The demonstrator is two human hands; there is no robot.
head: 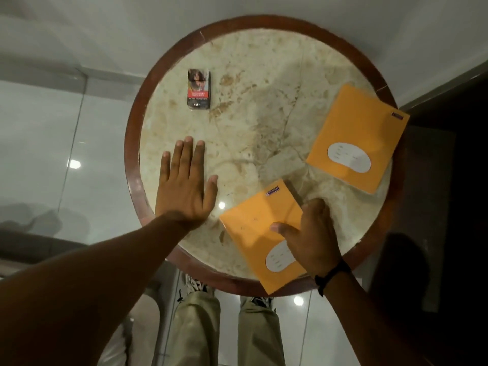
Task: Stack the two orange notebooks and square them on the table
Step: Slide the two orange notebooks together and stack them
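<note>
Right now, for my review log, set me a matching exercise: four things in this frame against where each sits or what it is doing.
Things:
1. near notebook
2. far notebook
3. small printed box
4. left hand

States:
A. lies flat and open on the bare marble
B. overhangs the table's right rim
C. stands alone at the far left of the table
D. under the right hand, overhanging the near rim

Pairs: 1-D, 2-B, 3-C, 4-A
</note>
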